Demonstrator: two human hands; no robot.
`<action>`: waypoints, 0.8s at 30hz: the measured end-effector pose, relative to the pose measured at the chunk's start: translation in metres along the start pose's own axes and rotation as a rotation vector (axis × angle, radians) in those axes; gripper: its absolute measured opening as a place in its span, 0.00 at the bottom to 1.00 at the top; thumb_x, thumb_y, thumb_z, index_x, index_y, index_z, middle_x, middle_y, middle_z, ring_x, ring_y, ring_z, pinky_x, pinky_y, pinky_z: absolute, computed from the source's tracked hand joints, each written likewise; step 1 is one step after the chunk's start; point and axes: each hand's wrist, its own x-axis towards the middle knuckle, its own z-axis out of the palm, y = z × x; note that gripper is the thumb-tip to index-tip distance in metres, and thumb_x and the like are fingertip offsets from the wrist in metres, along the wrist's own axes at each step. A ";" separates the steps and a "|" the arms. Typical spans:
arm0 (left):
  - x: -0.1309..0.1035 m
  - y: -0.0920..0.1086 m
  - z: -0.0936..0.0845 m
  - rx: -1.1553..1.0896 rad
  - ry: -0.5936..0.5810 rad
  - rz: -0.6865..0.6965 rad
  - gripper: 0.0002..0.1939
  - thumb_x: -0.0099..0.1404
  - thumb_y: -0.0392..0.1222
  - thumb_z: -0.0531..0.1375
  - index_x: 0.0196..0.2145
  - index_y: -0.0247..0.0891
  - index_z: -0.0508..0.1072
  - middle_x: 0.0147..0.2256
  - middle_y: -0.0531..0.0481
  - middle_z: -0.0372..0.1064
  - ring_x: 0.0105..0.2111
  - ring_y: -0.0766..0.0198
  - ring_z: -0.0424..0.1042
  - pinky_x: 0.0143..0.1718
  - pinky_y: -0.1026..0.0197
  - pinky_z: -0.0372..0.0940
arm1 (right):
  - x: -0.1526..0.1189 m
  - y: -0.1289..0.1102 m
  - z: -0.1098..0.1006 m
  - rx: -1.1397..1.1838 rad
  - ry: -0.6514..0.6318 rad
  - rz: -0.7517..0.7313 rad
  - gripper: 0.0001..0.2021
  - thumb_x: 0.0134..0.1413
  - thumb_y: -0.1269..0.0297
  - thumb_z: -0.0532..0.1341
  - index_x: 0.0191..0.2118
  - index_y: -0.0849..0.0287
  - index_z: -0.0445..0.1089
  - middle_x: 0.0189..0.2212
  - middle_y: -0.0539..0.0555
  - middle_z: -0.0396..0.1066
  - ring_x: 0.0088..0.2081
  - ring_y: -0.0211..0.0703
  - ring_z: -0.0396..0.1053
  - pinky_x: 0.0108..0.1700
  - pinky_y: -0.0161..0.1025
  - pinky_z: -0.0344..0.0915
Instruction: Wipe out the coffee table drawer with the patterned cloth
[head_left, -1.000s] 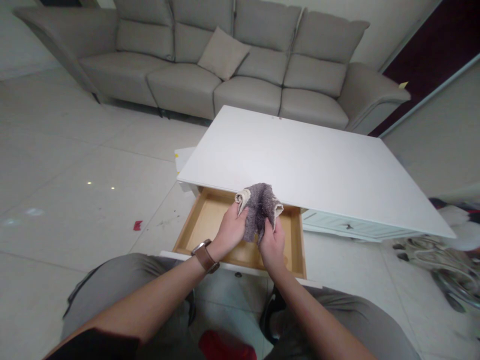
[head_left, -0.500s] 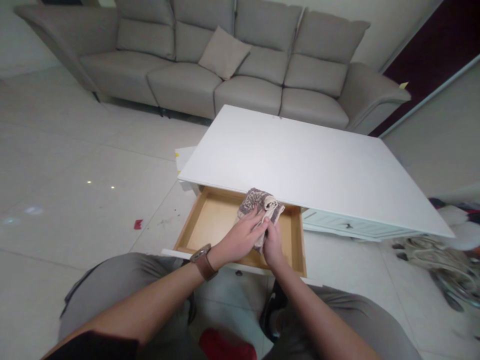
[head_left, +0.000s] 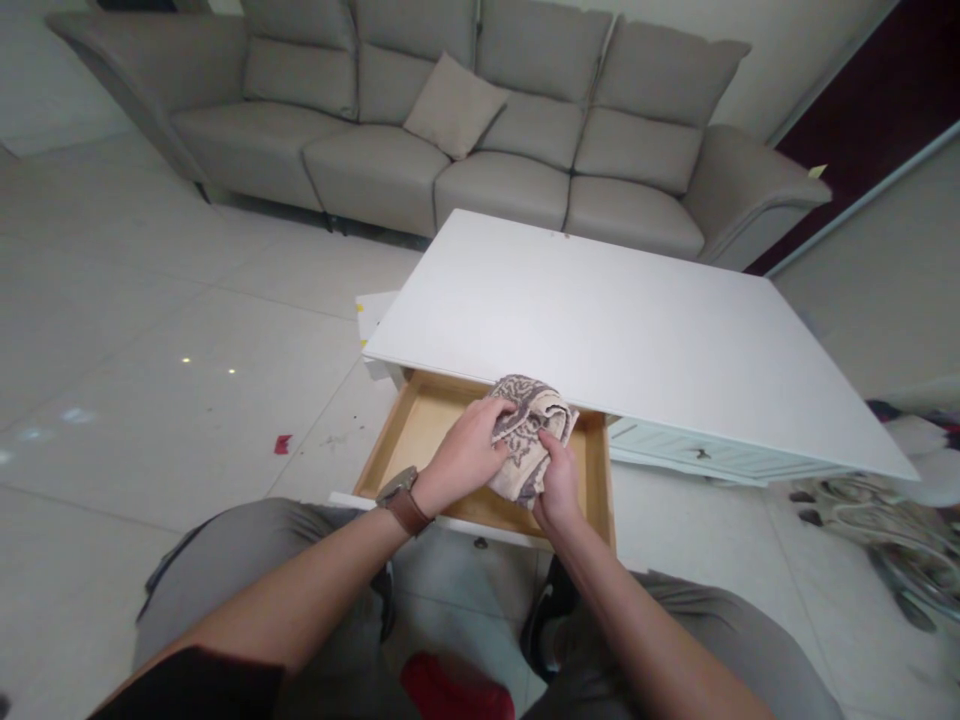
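1. Bottom edge: dark sleeve [head_left: 199, 683] on your left arm, grey trousers [head_left: 247, 550] on both legs. A red item [head_left: 456, 688] lies on the floor between your feet; cut off by the frame, can't tell what it is.
2. Dark shoes: the right one [head_left: 549, 610] shows better than the left.
3. Watch [head_left: 403, 500], brown strap, on your left wrist.
4. Your left hand [head_left: 469, 450]: partly closed, fingers bent onto the left side of the cloth [head_left: 531, 445], thumb lower down against it. It has hold of that side.
5. Your right hand [head_left: 561, 482]: closed round the right side of the cloth, thumb on top. Other fingers mostly hidden.
6. Cloth: beige and dark purple-grey pattern, folded over, a curled edge at upper right. Held above the pulled-out drawer [head_left: 405, 445], right of its middle. Can't tell if it touches the wood.
7. Drawer: pale wood inside, white front, dark knob [head_left: 481, 543], between your knees.
8. Red scrap [head_left: 282, 444] on the tiled floor [head_left: 150, 400], left of the drawer.
9. White table [head_left: 615, 320] behind the drawer; second drawer front [head_left: 701, 453] shut, to the right.
10. Right of the table: a pile [head_left: 885, 515] on the floor, blurred.
11. Far side: grey sofa [head_left: 360, 180], one beige cushion [head_left: 456, 105] leaning on its backrest.
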 end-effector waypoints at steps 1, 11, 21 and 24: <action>0.001 -0.001 -0.002 0.022 0.007 -0.015 0.24 0.57 0.26 0.58 0.51 0.37 0.74 0.50 0.42 0.75 0.53 0.52 0.72 0.58 0.49 0.66 | 0.000 0.000 0.000 0.000 0.000 -0.007 0.20 0.41 0.61 0.68 0.44 0.60 0.73 0.35 0.53 0.81 0.36 0.51 0.80 0.40 0.46 0.77; 0.016 0.008 -0.032 -0.023 0.228 -0.103 0.12 0.71 0.38 0.55 0.43 0.39 0.79 0.42 0.46 0.80 0.43 0.55 0.77 0.48 0.57 0.68 | 0.003 -0.001 -0.001 -0.058 0.087 0.016 0.18 0.43 0.61 0.66 0.43 0.59 0.74 0.33 0.53 0.81 0.36 0.52 0.80 0.40 0.47 0.77; 0.008 0.018 -0.028 0.012 -0.124 0.169 0.10 0.71 0.39 0.57 0.38 0.40 0.79 0.37 0.48 0.79 0.39 0.59 0.75 0.43 0.60 0.65 | 0.003 -0.002 -0.002 -0.081 0.064 -0.081 0.18 0.46 0.57 0.65 0.44 0.59 0.74 0.36 0.53 0.81 0.39 0.50 0.79 0.41 0.45 0.75; 0.003 0.017 -0.019 0.074 -0.271 0.235 0.09 0.70 0.37 0.58 0.38 0.40 0.79 0.37 0.47 0.78 0.39 0.58 0.75 0.42 0.60 0.65 | 0.003 -0.002 -0.003 -0.089 0.038 -0.080 0.16 0.45 0.56 0.65 0.40 0.59 0.73 0.34 0.53 0.81 0.38 0.50 0.79 0.41 0.44 0.75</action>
